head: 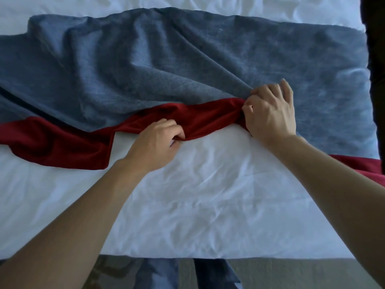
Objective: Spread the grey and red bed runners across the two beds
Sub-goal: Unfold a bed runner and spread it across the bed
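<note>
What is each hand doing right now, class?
Left hand: gripping the red runner.
Right hand: gripping the bunched red runner beside the grey runner.

Both your bare forearms reach forward, palms down. Your left hand [155,140] has fingers curled under in a pinching grip; your right hand [270,111], farther out, is a tight knuckled grip.

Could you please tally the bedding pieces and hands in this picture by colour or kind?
Grey runner: 1
Red runner: 1
White bed sheet: 1
Hands, left hand and right hand, both gripping the red runner: 2
Total: 5
</note>
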Tool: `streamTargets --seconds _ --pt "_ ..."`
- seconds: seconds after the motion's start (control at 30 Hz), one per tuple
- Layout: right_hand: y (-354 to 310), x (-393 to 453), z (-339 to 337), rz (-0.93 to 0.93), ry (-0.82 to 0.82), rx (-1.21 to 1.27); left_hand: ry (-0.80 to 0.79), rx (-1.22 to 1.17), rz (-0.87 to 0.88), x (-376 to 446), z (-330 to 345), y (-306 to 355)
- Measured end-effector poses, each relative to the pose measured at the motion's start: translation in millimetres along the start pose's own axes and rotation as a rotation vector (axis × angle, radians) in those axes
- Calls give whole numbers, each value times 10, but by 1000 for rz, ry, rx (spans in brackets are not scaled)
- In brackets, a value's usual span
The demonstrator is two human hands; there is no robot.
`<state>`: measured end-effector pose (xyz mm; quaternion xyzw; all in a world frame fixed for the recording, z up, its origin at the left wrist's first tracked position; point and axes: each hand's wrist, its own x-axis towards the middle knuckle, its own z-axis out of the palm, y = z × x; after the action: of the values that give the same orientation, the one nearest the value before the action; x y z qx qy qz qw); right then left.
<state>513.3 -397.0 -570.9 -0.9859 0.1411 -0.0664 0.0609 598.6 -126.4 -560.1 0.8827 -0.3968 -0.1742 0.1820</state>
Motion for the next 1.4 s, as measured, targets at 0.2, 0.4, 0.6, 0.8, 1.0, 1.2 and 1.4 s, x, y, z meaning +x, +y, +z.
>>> streamTargets --seconds 0.2,0.4,0.6,0.8,1.0,1.2,1.4 --pt "-163 60 89 20 -63 8 59 111 -31 52 -26 59" --pt "-191 -330 15 -127 155 22 96 297 128 374 420 565" --pt "-5 -795 -32 11 -141 -130 184 111 138 470 354 402" --pt "193 -732 -38 98 -36 -161 302 176 220 507 226 352" --pt "300 -758 -108 70 -31 57 173 19 36 367 278 393" --pt "316 -791 -124 -4 -33 74 180 213 59 205 585 653" --pt "608 -828 -88 36 -9 -22 302 236 -25 311 510 590"
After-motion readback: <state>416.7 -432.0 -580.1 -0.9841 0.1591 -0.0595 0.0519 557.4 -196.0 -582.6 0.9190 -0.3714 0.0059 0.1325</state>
